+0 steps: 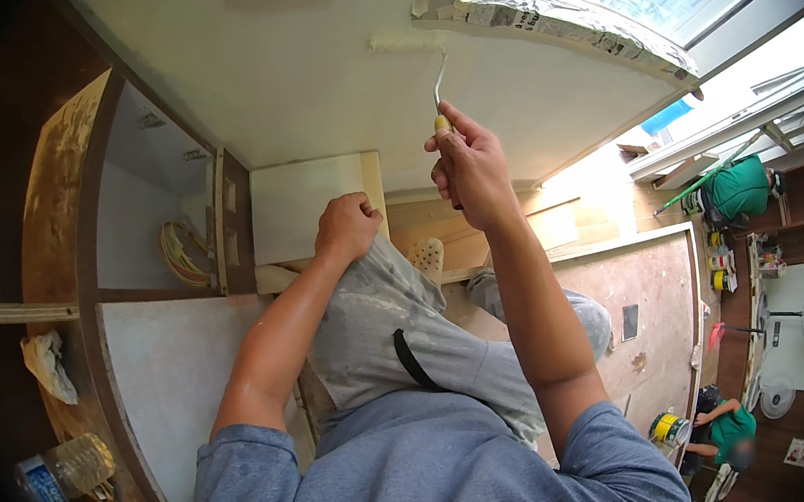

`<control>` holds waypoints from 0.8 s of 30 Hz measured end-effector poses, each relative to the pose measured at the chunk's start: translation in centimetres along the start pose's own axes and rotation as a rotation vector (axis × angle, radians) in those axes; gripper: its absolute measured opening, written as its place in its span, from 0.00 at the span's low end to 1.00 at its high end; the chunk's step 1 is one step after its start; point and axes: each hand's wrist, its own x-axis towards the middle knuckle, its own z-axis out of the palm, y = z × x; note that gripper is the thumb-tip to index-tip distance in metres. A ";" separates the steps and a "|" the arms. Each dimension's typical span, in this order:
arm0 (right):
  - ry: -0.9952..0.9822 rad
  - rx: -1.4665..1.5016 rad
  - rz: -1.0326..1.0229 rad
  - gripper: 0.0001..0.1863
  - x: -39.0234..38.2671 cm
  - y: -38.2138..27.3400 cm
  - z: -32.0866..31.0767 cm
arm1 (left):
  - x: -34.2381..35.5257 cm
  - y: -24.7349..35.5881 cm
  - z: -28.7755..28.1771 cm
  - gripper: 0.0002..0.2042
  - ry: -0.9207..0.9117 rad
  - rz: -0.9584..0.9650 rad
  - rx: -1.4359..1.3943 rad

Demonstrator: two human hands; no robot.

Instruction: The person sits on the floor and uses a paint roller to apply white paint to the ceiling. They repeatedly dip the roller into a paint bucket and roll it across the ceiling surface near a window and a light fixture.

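Observation:
My right hand [472, 166] is raised in front of me, its fingers wrapped round the yellowish handle of a small paint roller [407, 41]. From the handle a bent metal rod runs up to the pale roller sleeve, which lies against the off-white wall [313, 83] below the window corner. My left hand [350, 225] is closed in a loose fist and rests on my bent knee, with nothing visible in it. Paint smears mark my grey trousers [378, 303].
Newspaper masking [575, 31] lines the window edge. An open cabinet [147, 191] with coiled cable [182, 254] stands left, beside a plastic bottle [68, 471]. A board-topped surface [627, 315] lies right. Two people in green [737, 188] are further right, near paint buckets [668, 429] and fans.

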 end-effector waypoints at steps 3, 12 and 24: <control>0.012 0.003 0.003 0.33 0.0 -0.3 0.1 | 0.0 0.2 -0.1 0.11 -0.007 0.010 0.009; 0.023 -0.049 0.044 0.32 0.6 0.5 -0.8 | 0.1 0.2 -0.3 0.10 -0.028 0.004 -0.018; 0.118 -0.071 0.303 0.32 6.0 11.2 -2.0 | 0.4 0.9 -0.2 0.11 -0.095 -0.011 -0.027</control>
